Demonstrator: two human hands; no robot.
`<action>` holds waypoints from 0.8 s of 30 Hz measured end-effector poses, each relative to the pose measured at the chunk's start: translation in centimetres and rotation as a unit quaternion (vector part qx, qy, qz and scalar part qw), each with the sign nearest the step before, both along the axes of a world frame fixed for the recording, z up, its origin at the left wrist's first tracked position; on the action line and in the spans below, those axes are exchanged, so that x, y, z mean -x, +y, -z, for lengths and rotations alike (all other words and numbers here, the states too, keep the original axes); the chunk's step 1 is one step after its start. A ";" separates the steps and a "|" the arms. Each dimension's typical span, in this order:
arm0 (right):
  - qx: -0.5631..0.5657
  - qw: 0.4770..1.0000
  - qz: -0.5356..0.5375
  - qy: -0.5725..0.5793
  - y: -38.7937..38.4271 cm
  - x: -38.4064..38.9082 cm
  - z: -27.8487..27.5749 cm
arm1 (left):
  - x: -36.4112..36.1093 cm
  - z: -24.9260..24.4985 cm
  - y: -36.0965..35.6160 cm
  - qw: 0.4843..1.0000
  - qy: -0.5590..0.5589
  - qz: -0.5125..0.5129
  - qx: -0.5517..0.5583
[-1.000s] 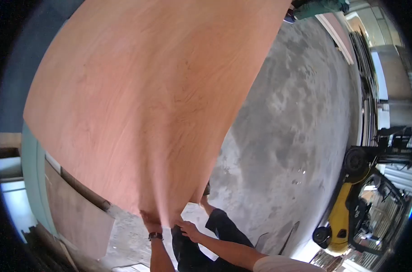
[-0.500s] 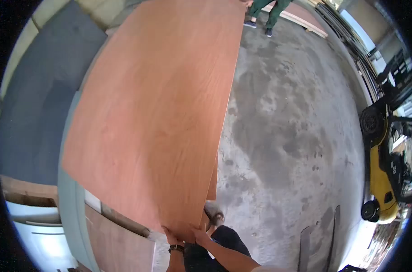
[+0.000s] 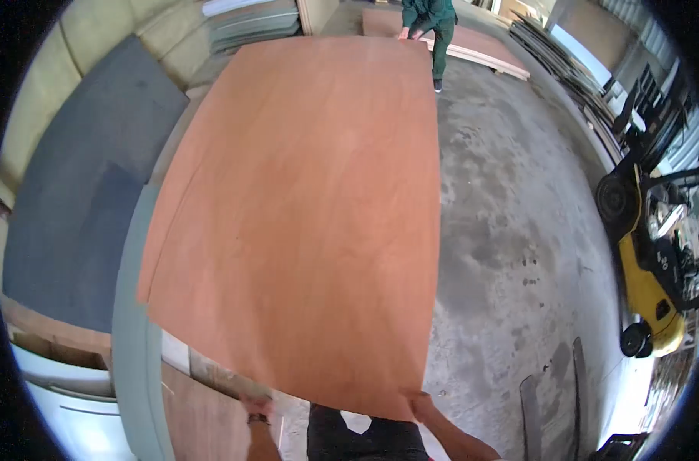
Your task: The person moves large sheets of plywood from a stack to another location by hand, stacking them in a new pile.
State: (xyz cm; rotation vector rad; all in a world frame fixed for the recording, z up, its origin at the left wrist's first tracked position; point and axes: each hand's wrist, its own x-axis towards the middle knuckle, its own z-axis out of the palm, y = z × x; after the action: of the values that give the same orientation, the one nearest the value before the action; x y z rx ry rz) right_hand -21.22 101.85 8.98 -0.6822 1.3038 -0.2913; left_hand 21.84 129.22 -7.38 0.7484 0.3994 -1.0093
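Observation:
A large reddish-brown plywood sheet (image 3: 303, 215) stretches away in front of me, its near edge slanting down to the right. My right hand (image 3: 418, 404) is closed on its near right corner. At the near edge, left of my body, my left hand (image 3: 257, 407) wears a dark wristband; its fingers are blurred and I cannot tell whether they grip. Along the sheet's left side, a strip of another plywood sheet (image 3: 167, 223) shows beneath. A co-worker in green (image 3: 430, 23) stands at the far end with both hands by the far edge.
To the left lie a dark grey panel (image 3: 80, 184) and greenish boards (image 3: 138, 330). Another plywood panel (image 3: 203, 415) is at lower left. A yellow forklift (image 3: 645, 284) stands right, with two fork-like bars (image 3: 531, 415) on the concrete floor (image 3: 511, 230). More sheets (image 3: 480, 50) lie behind the co-worker.
The plywood sheet has swung rightward and now lies flatter and wider in view. My hands have moved apart, left hand leftward, right hand to the corner. The co-worker shows more fully.

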 end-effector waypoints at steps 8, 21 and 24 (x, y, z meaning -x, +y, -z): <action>-0.079 0.984 0.125 0.098 -3.0 4.7 -1.6 | -9.7 -2.9 -9.3 0.994 -0.009 -0.010 -0.106; -0.025 0.971 0.100 0.217 -3.9 1.6 -10.0 | -6.6 -6.8 -11.1 0.997 -0.044 0.013 -0.061; 0.070 0.975 0.107 0.180 -4.4 3.7 -12.9 | -3.7 -7.8 -11.8 0.993 -0.069 0.087 -0.029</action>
State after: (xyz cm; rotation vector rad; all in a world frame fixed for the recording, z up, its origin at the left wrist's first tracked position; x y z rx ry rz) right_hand -24.91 97.47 21.83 -0.7379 1.7213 -0.4524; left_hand 25.54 117.41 0.42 0.9121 0.2475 -1.1061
